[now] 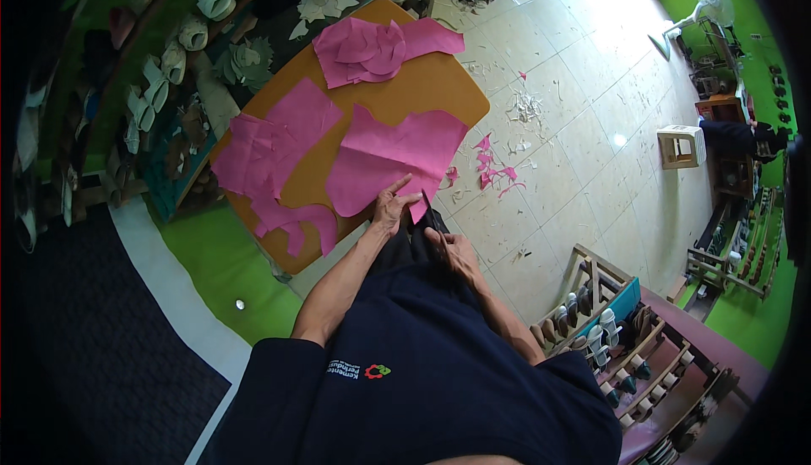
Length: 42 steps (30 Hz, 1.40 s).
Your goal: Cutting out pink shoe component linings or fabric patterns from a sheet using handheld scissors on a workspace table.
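A large pink sheet (389,157) with a curved outline lies partly on the orange table and hangs over its near edge. My left hand (391,208) pinches this near edge between thumb and fingers. Just to the right, my right hand (459,254) grips scissors (429,210), whose dark blades point up at the sheet beside a narrow hanging corner. How far the blades are apart is too small to tell. Farther left on the table lie more pink pieces (279,144) and a curved pink strip (317,222). A heap of cut pink shapes (363,49) sits at the far side.
The orange table (469,97) has rounded corners. Pink scraps (488,165) and pale trimmings (525,108) litter the tiled floor to its right. Shelves of shoes (155,85) stand at left, a shoe rack (604,330) at lower right. A white stool (681,146) and fan (714,2) are farther off.
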Each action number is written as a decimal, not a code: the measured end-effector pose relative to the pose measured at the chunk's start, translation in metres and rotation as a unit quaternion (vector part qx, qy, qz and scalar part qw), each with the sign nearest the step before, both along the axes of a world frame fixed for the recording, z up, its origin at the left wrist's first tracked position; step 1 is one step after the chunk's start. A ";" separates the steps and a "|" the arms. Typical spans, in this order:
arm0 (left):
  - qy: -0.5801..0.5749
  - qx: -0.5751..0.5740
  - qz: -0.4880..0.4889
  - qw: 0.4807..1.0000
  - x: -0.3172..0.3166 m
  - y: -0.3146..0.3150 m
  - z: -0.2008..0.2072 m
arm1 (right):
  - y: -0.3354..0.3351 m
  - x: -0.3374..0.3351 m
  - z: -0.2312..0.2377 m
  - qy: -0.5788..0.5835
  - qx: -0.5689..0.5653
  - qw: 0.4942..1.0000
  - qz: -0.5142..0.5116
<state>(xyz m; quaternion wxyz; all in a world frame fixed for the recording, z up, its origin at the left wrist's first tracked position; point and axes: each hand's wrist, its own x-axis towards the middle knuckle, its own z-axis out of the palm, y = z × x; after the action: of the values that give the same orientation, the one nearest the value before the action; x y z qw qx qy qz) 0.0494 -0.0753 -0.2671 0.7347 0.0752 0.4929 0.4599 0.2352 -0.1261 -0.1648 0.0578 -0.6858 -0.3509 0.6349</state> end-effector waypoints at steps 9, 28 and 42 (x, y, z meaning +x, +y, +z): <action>-0.017 0.019 -0.023 0.999 0.004 -0.007 0.004 | 0.009 -0.006 -0.039 0.004 -0.013 1.000 0.015; 0.032 0.047 0.059 0.997 -0.007 -0.007 0.002 | 0.023 -0.017 -0.013 0.039 0.001 0.999 0.014; 0.044 0.026 0.096 0.994 -0.038 -0.006 0.008 | 0.040 -0.025 -0.009 0.039 -0.061 0.990 0.120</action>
<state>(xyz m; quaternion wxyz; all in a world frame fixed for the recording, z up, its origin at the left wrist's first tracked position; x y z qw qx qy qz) 0.0110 -0.0812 -0.2595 0.6626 0.0664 0.5177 0.5372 0.2103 -0.0859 -0.1739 -0.0472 -0.6156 -0.3894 0.6835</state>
